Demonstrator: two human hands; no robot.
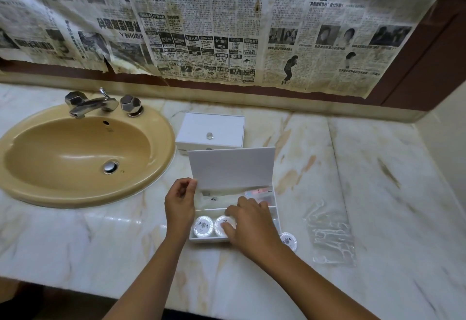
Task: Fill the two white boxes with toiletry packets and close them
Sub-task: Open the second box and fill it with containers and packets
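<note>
From the head view, your left hand pinches the lower left corner of the raised lid of the near box, thumb and fingers pressed on its edge; hold it steady and upright so it doesn't drop on your other hand. Your right hand reaches into the front compartment, its fingers curled round the second round packet, which sits touching the first round packet. Nudge it flat against its neighbour so room is left on the right. One more round packet waits on the bench just beside the box's right wall; it likely goes in next. The back compartment already holds flat sachets. The far box stands shut behind, near the sink; I can't tell whether it's filled
</note>
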